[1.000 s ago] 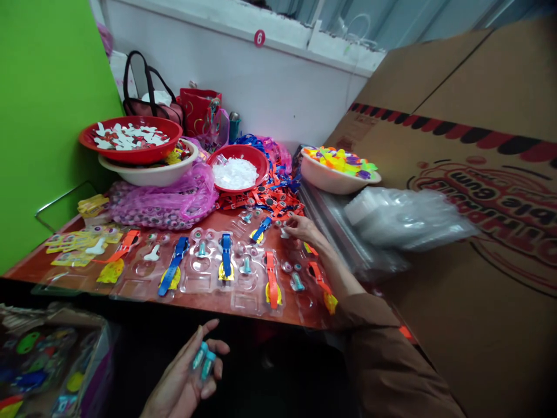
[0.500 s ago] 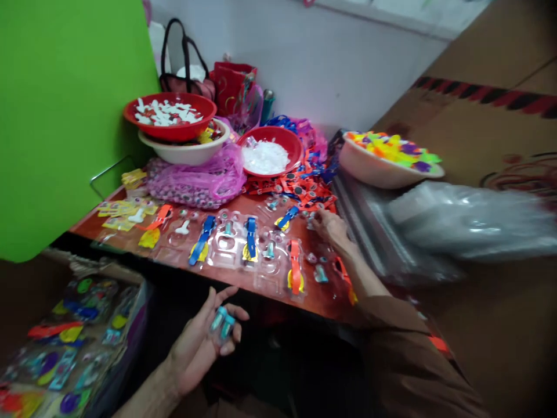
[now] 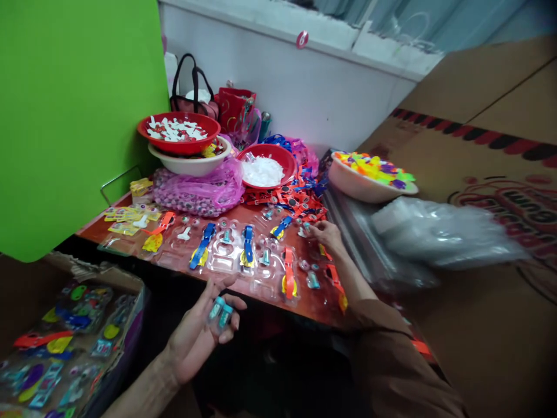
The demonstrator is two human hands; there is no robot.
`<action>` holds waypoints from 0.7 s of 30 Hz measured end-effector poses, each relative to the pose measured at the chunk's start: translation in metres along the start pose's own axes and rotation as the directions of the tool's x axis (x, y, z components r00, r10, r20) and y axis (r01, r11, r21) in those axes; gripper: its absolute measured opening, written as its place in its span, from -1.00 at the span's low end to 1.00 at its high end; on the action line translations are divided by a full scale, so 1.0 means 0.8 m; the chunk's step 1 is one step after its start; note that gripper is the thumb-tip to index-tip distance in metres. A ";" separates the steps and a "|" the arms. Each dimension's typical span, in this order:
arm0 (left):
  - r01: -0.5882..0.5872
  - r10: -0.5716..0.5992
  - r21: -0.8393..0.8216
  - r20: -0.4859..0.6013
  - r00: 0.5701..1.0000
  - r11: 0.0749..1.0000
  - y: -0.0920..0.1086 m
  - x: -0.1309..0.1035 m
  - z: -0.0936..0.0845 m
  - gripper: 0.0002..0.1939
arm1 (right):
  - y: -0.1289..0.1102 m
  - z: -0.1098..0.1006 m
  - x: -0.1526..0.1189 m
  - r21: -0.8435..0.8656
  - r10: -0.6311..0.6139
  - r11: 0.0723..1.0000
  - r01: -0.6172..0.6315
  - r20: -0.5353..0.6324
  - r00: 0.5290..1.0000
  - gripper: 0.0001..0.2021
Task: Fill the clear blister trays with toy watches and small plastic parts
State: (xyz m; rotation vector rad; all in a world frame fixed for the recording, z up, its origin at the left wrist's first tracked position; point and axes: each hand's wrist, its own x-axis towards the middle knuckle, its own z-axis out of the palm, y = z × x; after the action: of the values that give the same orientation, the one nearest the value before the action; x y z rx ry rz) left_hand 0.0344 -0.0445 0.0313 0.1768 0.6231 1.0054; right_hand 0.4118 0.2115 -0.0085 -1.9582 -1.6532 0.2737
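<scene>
My left hand (image 3: 200,331) is palm up in front of the table edge, fingers curled around small teal-capped vials (image 3: 224,316). My right hand (image 3: 328,237) reaches over the right of the red table (image 3: 165,258), its fingertips at a small teal-and-clear piece (image 3: 306,226); whether they grip it is unclear. Clear plastic trays (image 3: 224,264) lie in a row, holding blue straps (image 3: 203,245), orange straps (image 3: 289,271), yellow pieces, eyeball-like balls and vials.
Behind are a red bowl of white pieces (image 3: 213,128), a red bowl of clear pieces (image 3: 290,157) and a white bowl of colourful pieces (image 3: 357,188). A carton of filled packs (image 3: 137,290) stands lower left; plastic bags (image 3: 439,232) lie right.
The head view has tilted up, showing more wall and window. My left hand still cradles the vials. My right hand remains by the trays at the right, fingertips near the small teal piece.
</scene>
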 end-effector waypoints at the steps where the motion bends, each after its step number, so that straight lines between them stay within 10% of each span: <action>1: 0.001 -0.001 0.002 -0.002 1.000 1.000 -0.001 0.000 0.000 -0.56 | 0.000 0.000 0.001 -0.011 0.002 1.000 -0.002 0.001 1.000 -0.88; 21: 0.039 -0.038 0.004 -0.022 0.999 0.999 -0.002 0.006 0.012 -0.62 | 0.003 -0.004 0.001 -0.063 -0.192 0.977 0.202 0.140 0.972 -0.87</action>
State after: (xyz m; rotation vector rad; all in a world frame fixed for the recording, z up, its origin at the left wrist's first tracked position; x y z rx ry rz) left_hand 0.0426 -0.0403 0.0363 0.1570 0.6463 0.9701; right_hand 0.4159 0.2112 -0.0069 -1.8468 -1.9552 0.2727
